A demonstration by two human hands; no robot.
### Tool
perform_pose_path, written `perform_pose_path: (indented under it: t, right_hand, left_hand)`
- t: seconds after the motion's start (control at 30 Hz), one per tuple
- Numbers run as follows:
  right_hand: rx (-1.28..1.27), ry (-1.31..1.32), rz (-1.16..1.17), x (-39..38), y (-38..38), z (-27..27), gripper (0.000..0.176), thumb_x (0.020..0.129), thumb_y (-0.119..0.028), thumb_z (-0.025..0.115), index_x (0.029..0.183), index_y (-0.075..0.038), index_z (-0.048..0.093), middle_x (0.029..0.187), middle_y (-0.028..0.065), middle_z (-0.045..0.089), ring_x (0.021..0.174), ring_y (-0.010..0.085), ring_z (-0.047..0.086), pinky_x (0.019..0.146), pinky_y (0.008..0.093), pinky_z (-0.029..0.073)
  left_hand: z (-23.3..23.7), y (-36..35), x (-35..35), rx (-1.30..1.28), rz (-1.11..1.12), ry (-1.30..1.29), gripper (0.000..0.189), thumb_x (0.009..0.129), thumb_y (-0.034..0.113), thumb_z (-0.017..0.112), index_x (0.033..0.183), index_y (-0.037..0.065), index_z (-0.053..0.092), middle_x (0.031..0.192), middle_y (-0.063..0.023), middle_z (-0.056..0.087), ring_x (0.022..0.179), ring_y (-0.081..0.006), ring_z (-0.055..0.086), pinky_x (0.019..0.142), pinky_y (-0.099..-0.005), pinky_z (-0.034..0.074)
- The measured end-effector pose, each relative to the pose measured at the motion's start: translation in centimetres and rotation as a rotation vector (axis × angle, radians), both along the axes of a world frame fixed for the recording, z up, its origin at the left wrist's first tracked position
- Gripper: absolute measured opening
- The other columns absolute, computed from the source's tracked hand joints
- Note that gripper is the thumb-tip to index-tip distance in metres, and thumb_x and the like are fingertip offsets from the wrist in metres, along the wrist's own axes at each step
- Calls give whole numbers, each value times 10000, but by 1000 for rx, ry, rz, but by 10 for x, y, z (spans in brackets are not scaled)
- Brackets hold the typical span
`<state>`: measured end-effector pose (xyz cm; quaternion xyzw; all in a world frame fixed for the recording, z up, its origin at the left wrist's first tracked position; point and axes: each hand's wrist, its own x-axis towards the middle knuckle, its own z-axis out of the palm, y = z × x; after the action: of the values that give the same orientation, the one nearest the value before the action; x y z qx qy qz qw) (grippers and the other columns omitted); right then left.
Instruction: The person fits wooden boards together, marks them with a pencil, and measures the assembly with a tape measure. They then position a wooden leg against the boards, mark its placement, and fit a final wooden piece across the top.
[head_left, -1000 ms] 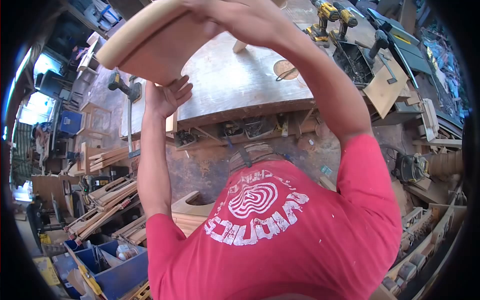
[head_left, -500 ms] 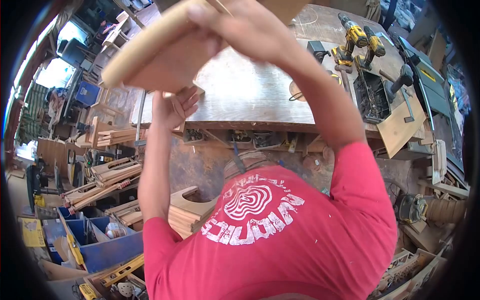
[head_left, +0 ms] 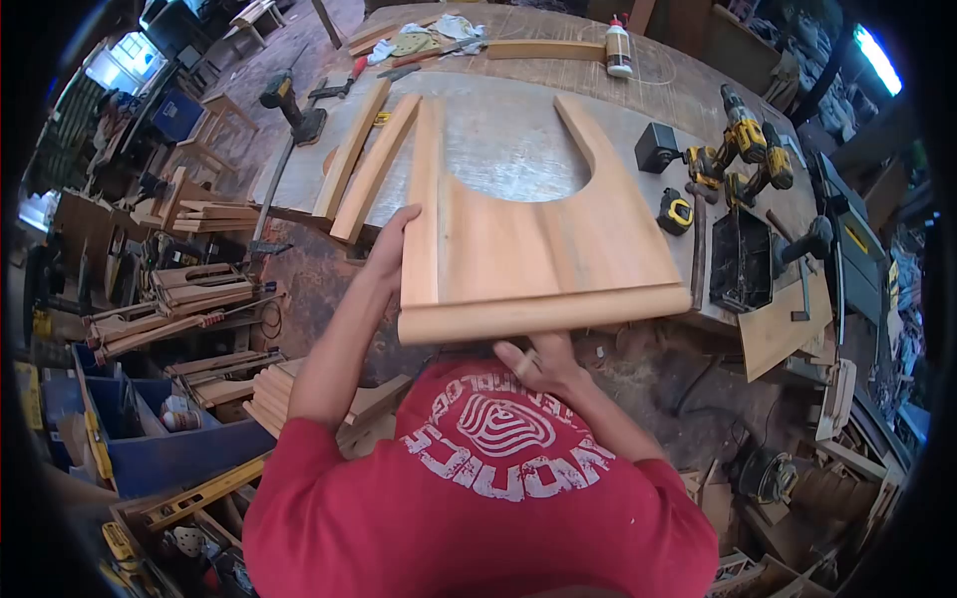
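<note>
A pale wooden panel (head_left: 538,249) with a U-shaped cutout at its far side is held in front of my chest, over the workbench's near edge. A rounded wooden strip (head_left: 548,314) runs along its near edge, and a straight rail (head_left: 424,199) along its left side. My left hand (head_left: 397,239) grips that left side, its fingers mostly hidden underneath. Below the rounded strip, my right hand (head_left: 546,364) is curled against the panel's underside, with some fingers out of sight. Two loose wooden strips (head_left: 377,164) lie left of the panel.
On the workbench (head_left: 469,85) stand a glue bottle (head_left: 619,50), yellow drills (head_left: 743,140), a black box (head_left: 656,148), a tape measure (head_left: 676,211) and a black tray (head_left: 743,259). Another drill (head_left: 289,108) stands at the left. A blue toolbox (head_left: 189,448) and stacked wooden parts fill the floor at left.
The panel has come down from the raised, tilted position at upper left and now lies nearly flat before me. My right hand has moved from above to below its near edge.
</note>
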<state>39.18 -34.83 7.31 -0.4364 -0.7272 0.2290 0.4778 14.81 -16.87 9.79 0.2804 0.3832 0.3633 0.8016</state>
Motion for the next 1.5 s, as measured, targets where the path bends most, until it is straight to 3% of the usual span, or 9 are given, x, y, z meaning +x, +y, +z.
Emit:
perform_pose_path:
  t: [0.33, 0.53, 0.63, 0.8, 0.9, 1.0, 1.23, 1.37, 1.5]
  right_hand:
    - [-404, -69, -3, -77, 79, -101, 677, 868, -415, 723, 1343, 38, 556, 1245, 313, 623, 1176, 472, 593, 1020, 505, 457]
    - [-632, -154, 16, -125, 110, -109, 675, 871, -437, 710, 1306, 54, 551, 1223, 324, 625, 1161, 470, 601, 1005, 493, 462]
    - [-727, -181, 24, -150, 124, -102, 596, 873, -430, 708, 1208, 45, 579, 1140, 305, 649, 1081, 460, 630, 943, 482, 488]
    - [-786, -277, 106, -178, 153, -97, 501, 881, -374, 711, 1186, 20, 664, 969, 214, 719, 965, 366, 704, 899, 440, 526]
    - [-859, -248, 118, -188, 157, -67, 488, 876, -372, 702, 1141, 37, 688, 1012, 268, 707, 1006, 444, 672, 914, 481, 514]
    - [-754, -353, -16, -176, 142, -69, 511, 889, -363, 703, 1232, 14, 670, 1000, 233, 720, 974, 397, 696, 895, 448, 528]
    - [-996, -211, -452, -156, 99, -63, 443, 894, -330, 712, 1154, 26, 674, 785, 218, 703, 730, 385, 700, 694, 435, 540]
    - [-1008, -365, -393, -169, 110, -47, 366, 889, -346, 705, 1013, -3, 685, 795, 263, 677, 805, 465, 676, 737, 532, 513]
    - [-908, -314, -413, -173, 120, -44, 398, 894, -330, 696, 1146, -22, 701, 826, 276, 683, 823, 467, 675, 748, 523, 522]
  left_hand:
    - [-71, -22, -73, 2, 247, -36, 502, 1058, 372, 467, 1340, -30, 571, 1298, -185, 666, 1186, -268, 643, 947, -417, 543]
    - [-73, -71, -128, -41, 563, 670, 381, 996, 222, 643, 1290, -16, 598, 1255, -162, 677, 1117, -270, 660, 912, -407, 548]
    - [-70, -39, -160, 463, 698, 806, 403, 954, 183, 691, 1278, -36, 593, 1195, -174, 687, 1072, -299, 661, 910, -416, 536]
    - [-48, 87, -193, 785, 511, 1420, 557, 822, 224, 759, 1287, -30, 588, 1188, -227, 638, 1148, -405, 580, 1028, -485, 445]
    - [-77, 160, -195, 858, 409, 1556, 592, 809, 258, 762, 1301, -16, 578, 1222, -213, 622, 1182, -421, 550, 1046, -497, 423]
    - [-81, 194, -196, 795, 220, 1488, 595, 804, 259, 774, 1300, -2, 575, 1221, -203, 630, 1178, -412, 557, 1036, -495, 433]
    - [-87, 184, -218, 710, 423, 1107, 567, 789, 230, 792, 1270, 8, 590, 1198, -197, 634, 1182, -387, 558, 1042, -488, 433]
    - [-80, 182, -196, 753, 366, 1203, 583, 791, 237, 797, 1285, 16, 581, 1227, -191, 617, 1205, -396, 534, 1053, -488, 423]
    - [-75, 164, -179, 756, 285, 1274, 615, 795, 253, 798, 1315, 24, 562, 1253, -202, 593, 1210, -409, 517, 1068, -499, 407]
